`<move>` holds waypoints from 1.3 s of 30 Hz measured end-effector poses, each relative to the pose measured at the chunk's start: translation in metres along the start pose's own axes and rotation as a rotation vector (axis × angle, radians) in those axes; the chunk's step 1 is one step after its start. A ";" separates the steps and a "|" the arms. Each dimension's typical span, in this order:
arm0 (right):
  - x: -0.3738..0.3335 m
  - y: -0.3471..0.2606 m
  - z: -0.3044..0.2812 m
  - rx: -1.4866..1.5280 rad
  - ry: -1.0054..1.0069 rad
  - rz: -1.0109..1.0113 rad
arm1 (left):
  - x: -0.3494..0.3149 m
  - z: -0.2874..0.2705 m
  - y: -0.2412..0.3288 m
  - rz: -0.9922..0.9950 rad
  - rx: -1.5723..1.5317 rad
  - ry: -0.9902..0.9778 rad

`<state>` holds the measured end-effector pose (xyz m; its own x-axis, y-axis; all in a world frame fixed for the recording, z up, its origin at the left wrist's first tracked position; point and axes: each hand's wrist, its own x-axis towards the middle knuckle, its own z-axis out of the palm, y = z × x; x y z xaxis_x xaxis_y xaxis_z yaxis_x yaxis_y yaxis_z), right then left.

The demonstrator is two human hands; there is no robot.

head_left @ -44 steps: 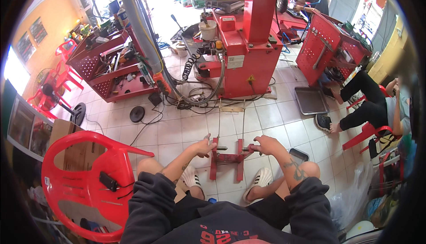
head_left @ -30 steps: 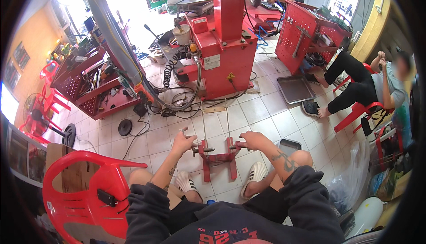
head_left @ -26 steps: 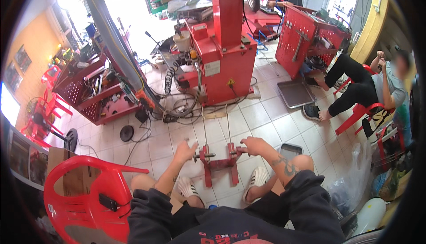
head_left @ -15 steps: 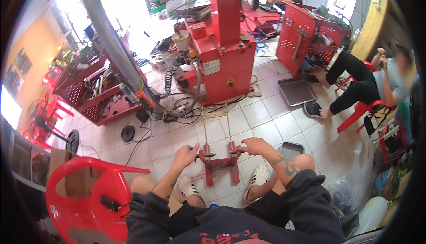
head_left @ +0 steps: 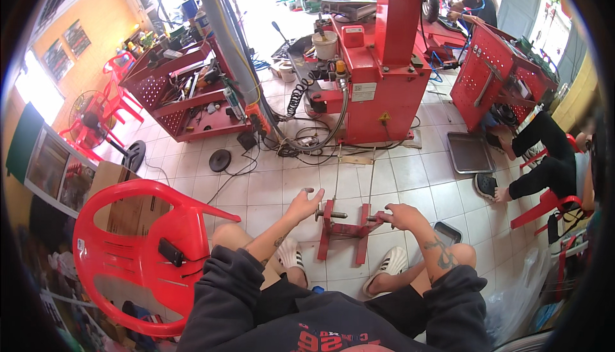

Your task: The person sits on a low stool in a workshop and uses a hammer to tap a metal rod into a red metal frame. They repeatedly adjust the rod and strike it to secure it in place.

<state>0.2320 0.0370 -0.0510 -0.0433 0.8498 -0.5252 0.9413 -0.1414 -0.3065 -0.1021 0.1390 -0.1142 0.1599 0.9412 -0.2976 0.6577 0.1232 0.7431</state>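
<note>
In front of me on the tiles is a red metal stand (head_left: pixel 346 229) with two uprights. A grey metal pin (head_left: pixel 336 215) passes crosswise through its left upright. My left hand (head_left: pixel 302 206) is beside that pin's outer end, thumb and fingertip raised and apart, holding nothing. At the right upright, my right hand (head_left: pixel 403 216) has its fingers closed round the outer end of a second pin (head_left: pixel 373 218); the fingers partly hide it. Two thin rods (head_left: pixel 337 176) run from the stand toward a small wooden strip on the floor.
A red lift column (head_left: pixel 384 102) with cables and hoses at its base stands ahead. Red tool carts (head_left: pixel 192 105) flank it. A red plastic chair (head_left: pixel 142 208) is at my left, a grey tray (head_left: pixel 471 153) at right, near a seated person (head_left: pixel 544 140).
The view has swung left, so the scene sits farther right. My left hand's fingers have come off the left pin and spread. My right hand stays at the right pin.
</note>
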 end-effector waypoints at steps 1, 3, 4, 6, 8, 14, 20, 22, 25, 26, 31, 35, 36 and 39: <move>-0.005 0.003 -0.002 0.005 -0.006 0.021 | -0.001 -0.001 0.011 -0.027 -0.042 -0.025; -0.009 0.007 -0.002 0.015 -0.010 0.044 | -0.016 -0.015 0.043 -0.083 -0.117 -0.064; -0.009 0.006 -0.002 0.015 -0.010 0.041 | -0.015 -0.020 0.041 -0.079 -0.115 -0.112; -0.008 0.003 -0.003 0.034 -0.025 0.043 | -0.020 -0.022 0.037 -0.158 -0.037 -0.270; -0.011 -0.002 -0.008 0.069 -0.057 0.053 | -0.023 -0.019 0.032 -0.191 0.032 -0.409; -0.005 0.006 0.000 -0.022 0.007 0.003 | -0.018 0.007 0.023 -0.198 -0.026 -0.435; -0.003 0.016 0.006 -0.014 0.037 -0.010 | -0.015 0.023 0.015 -0.207 -0.008 -0.373; 0.000 0.013 0.009 -0.033 0.039 -0.028 | 0.002 0.016 -0.002 -0.153 0.009 -0.329; 0.000 0.015 0.008 -0.049 0.028 -0.016 | 0.009 0.009 0.012 -0.079 -0.156 -0.271; -0.002 0.015 0.007 -0.041 0.023 -0.011 | 0.004 0.000 0.026 -0.057 -0.241 -0.243; 0.000 0.020 0.012 -0.041 0.025 -0.024 | -0.018 -0.021 0.052 -0.066 -0.077 -0.243; 0.000 0.019 0.012 -0.042 0.020 -0.020 | -0.018 -0.012 0.043 -0.100 -0.012 -0.206; -0.001 0.018 0.012 -0.042 0.019 -0.016 | -0.018 -0.009 0.041 -0.140 -0.069 -0.220; -0.001 0.018 0.010 -0.057 0.014 -0.023 | -0.016 0.000 0.038 -0.208 -0.203 -0.278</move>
<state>0.2457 0.0281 -0.0639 -0.0605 0.8597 -0.5071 0.9576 -0.0934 -0.2726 -0.0800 0.1285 -0.0808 0.2502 0.7722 -0.5840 0.5423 0.3879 0.7453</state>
